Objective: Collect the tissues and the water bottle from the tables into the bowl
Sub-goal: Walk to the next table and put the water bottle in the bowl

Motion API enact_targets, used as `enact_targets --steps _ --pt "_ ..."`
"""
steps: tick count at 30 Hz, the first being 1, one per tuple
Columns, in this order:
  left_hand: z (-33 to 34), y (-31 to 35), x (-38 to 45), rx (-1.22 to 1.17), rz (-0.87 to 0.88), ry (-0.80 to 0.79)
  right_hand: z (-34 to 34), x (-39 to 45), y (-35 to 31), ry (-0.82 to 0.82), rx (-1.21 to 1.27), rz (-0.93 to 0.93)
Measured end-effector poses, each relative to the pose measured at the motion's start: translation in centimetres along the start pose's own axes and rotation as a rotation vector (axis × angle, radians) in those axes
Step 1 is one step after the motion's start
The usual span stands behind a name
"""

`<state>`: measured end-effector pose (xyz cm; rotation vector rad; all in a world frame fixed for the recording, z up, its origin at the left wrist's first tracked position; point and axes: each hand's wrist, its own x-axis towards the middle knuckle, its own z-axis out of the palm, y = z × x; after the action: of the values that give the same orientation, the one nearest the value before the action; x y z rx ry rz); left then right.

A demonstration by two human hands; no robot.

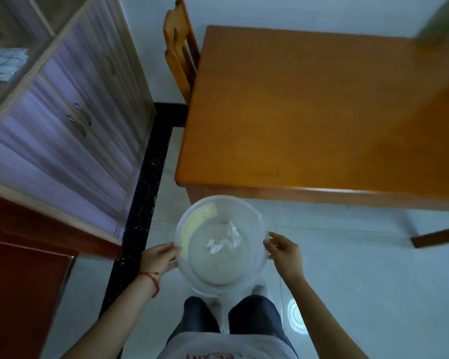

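Note:
I hold a translucent white plastic bowl [246, 211] in front of me, above the floor. My left hand [159, 257] grips its left rim and my right hand [285, 251] grips its right rim. Crumpled white tissues [224, 240] lie inside the bowl near the middle. A pale yellow label [197, 224] shows on the bowl's inner left wall. No water bottle is in sight. The orange wooden table [322, 112] stands just beyond the bowl, its top bare.
A wooden chair [180, 47] stands at the table's far left corner. A cabinet with purple doors [70, 120] lines the left side. A dark red surface [18, 294] is at lower left. A blurred greenish object [441, 19] sits at top right. White tile floor lies below.

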<state>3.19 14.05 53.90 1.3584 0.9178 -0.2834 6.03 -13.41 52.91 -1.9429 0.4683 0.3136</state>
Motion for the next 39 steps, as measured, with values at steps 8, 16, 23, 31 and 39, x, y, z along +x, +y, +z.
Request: enact_targets --steps 8,16,23,31,39 --pt "4.7 0.1 -0.9 0.176 -0.005 -0.149 -4.3 -5.0 3.6 0.22 0.122 0.103" --pt "13.0 -1.1 -3.8 0.404 0.06 -0.359 -9.6 -10.5 8.8 0.46 0.281 0.22" --pt "20.0 -4.1 -6.8 0.588 0.063 -0.491 -13.6 -15.8 13.7 0.659 0.428 0.315" --pt "27.0 -8.2 -12.1 0.749 0.109 -0.693 -16.5 -21.9 18.7 0.863 0.537 0.413" --pt "33.9 -13.7 -18.1 0.961 0.09 -0.878 -18.3 -28.7 22.9 1.114 0.656 0.519"
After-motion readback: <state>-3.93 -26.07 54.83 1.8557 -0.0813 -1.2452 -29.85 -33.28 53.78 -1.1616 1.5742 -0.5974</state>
